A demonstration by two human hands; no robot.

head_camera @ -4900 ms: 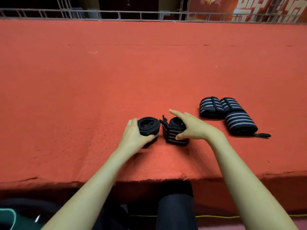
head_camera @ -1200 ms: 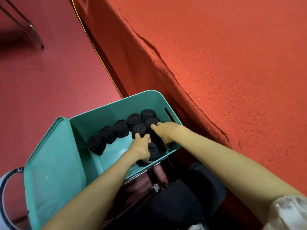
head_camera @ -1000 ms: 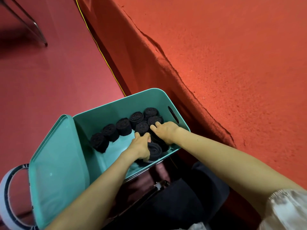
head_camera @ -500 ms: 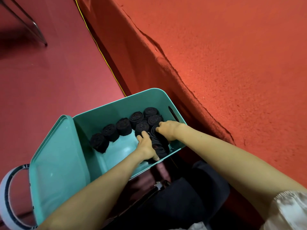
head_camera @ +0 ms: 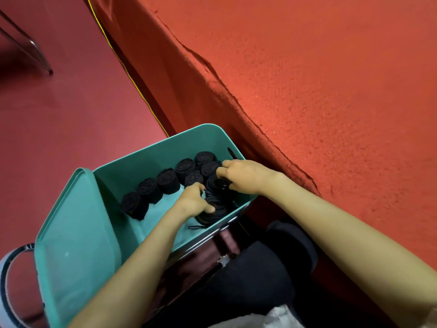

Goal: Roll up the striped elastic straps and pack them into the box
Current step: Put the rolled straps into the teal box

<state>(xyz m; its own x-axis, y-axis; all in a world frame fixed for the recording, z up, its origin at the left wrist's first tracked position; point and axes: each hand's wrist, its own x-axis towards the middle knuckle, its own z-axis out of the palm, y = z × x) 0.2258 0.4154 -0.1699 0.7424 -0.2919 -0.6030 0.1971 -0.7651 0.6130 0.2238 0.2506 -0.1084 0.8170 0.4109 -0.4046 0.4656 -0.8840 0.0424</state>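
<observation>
A teal box (head_camera: 151,152) stands on the floor beside the red platform, with several dark rolled straps (head_camera: 168,181) standing on end along its far wall. Both my hands are inside the box at its near right corner. My left hand (head_camera: 192,201) curls over a rolled strap (head_camera: 214,213) low against the near wall. My right hand (head_camera: 246,175) grips another rolled strap (head_camera: 217,184) just beyond it, next to the packed rolls. My fingers hide part of both rolls.
The box's teal lid (head_camera: 73,247) hangs open to the left. The red platform (head_camera: 331,91) rises on the right, with a yellow cord (head_camera: 132,79) along its base. A metal leg (head_camera: 35,53) stands at top left. A round dark-rimmed object (head_camera: 9,275) sits at bottom left.
From the platform top I carried two rolled straps down into the box. In the last second both hands pushed them lower into the near right corner.
</observation>
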